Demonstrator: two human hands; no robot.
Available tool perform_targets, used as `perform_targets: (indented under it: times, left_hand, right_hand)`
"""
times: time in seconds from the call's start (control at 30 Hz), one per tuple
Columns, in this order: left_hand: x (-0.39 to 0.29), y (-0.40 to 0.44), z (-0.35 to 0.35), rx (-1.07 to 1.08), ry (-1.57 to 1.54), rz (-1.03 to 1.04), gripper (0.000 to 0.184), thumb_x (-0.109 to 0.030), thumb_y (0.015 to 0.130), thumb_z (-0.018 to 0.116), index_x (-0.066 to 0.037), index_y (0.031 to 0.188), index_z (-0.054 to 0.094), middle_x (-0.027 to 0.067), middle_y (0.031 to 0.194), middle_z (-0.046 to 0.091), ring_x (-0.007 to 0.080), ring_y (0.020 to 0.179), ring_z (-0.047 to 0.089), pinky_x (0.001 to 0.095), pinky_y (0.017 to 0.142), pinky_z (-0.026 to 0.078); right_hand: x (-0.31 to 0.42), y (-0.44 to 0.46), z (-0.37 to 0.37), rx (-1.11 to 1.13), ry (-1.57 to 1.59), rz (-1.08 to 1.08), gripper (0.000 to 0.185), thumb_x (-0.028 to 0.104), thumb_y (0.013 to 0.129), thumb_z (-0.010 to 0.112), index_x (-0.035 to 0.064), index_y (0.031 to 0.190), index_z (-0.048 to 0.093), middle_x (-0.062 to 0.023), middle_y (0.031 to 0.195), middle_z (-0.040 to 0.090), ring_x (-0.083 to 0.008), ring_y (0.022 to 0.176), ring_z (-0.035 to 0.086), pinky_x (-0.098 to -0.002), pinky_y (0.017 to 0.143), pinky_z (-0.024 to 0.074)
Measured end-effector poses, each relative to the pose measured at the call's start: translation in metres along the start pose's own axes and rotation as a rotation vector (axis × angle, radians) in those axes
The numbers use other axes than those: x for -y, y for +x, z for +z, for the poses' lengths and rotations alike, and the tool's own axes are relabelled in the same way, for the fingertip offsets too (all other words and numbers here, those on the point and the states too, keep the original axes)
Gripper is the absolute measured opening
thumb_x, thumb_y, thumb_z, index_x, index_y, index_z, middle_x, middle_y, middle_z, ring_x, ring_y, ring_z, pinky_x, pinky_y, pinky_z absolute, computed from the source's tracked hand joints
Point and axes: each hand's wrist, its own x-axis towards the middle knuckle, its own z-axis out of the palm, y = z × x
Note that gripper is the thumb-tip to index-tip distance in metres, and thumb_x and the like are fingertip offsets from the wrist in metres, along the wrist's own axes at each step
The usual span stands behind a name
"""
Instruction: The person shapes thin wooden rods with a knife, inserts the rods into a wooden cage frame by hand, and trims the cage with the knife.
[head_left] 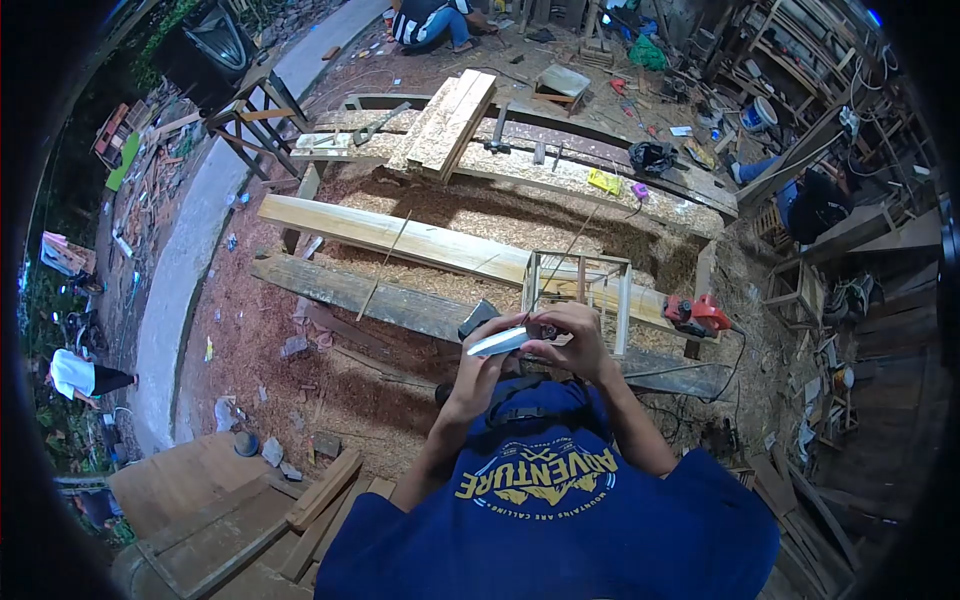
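Note:
My left hand (pixel 474 378) is closed around a flat, shiny metal piece (pixel 497 343) held in front of my chest. A dark block-like thing (pixel 478 317) juts up beside its fingers; whether it joins the metal piece I cannot tell. My right hand (pixel 578 345) meets the left from the other side, thumb and fingers pinched. Something small and dark shows between the hands, too small to name. Just beyond my fingers stands a small pale wooden frame (pixel 624 300), on or near the planks. Past the left hand runs a long weathered board (pixel 380 298).
A red power tool (pixel 697 314) with a cord sits at the right. A pale plank (pixel 400 238) spans the work area. Farther off, a bench bears stacked planks (pixel 445 120), a hammer (pixel 498 130) and a yellow item (pixel 605 181). Shavings cover the ground. Other people are nearby.

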Motion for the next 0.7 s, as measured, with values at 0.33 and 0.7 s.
perform_targets:
  times: [0.33,0.7]
  left_hand:
    - [-0.003,0.001,-0.005,0.094,-0.197,-0.106,0.038,-0.022,0.104,0.055,-0.003,0.136,0.055,-0.0038,0.087,0.056,0.0004,0.071,0.047,0.0163,0.058,0.035]
    - [-0.002,0.001,-0.001,0.026,-0.391,-0.222,0.036,-0.013,0.102,0.056,-0.002,0.136,0.055,-0.0024,0.081,0.053,0.0027,0.065,0.043,0.0187,0.055,0.032]
  right_hand:
    - [-0.003,-0.002,-0.011,-0.005,-0.057,-0.008,0.038,0.028,0.07,0.09,0.004,0.095,0.074,-0.008,0.085,0.075,-0.0228,0.076,0.071,-0.0322,0.067,0.0515]
    - [-0.002,0.011,-0.031,0.038,-0.047,0.021,0.03,0.02,0.073,0.088,0.0038,0.095,0.075,-0.0083,0.081,0.073,-0.0159,0.068,0.069,-0.0281,0.058,0.0525]
